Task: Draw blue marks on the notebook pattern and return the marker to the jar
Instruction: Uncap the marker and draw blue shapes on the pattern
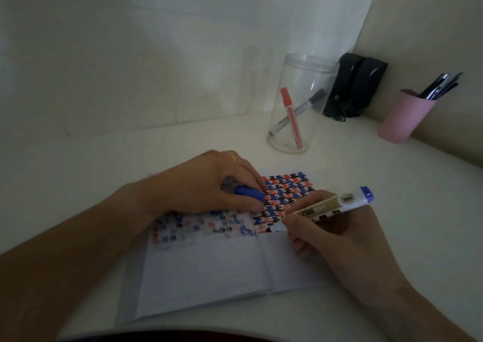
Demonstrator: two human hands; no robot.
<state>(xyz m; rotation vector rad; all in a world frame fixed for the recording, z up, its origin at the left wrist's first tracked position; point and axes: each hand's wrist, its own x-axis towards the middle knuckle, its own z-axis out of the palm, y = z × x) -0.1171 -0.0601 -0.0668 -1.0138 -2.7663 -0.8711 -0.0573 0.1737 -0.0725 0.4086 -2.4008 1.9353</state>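
**Blue marks going down; jar waits at the back**

Nearest the front edge of the desk (392,185): an open notebook (209,271), lower pages blank, spine running roughly front to back. Across its upper part, a pattern (285,195) of small red, blue and black shapes, crisp on the right page, fainter and smeared-looking on the left.

Right hand (337,234) at the notebook's right edge, fingers pinched around a blue marker (332,205), white barrel with a gold label, blue end pointing away toward the right. Tip down at the lower edge of the pattern, apparently touching paper; exact contact hard to tell behind the fingers.

Left hand (209,185) flat-ish on the left page, pinning the notebook, fingers curled around a blue cap (249,192), held against the paper just beside the pattern.

Further back, right of centre: a clear jar (300,106), upright, open at the top, well apart from the notebook. Inside, a red marker (290,117) and a grey pen (298,111) leaning crossed. Beyond it, in the back corner, a dark stapler-like object (358,85); toward the right edge, a pink cup (405,117) holding dark pens.

Step in hand, by the look of it: drawing the blue marks, not yet the return.

Next move probably calls for lifting the tip clear, bringing cap and marker together, then reaching over the pattern to drop the marker into the jar without knocking it.
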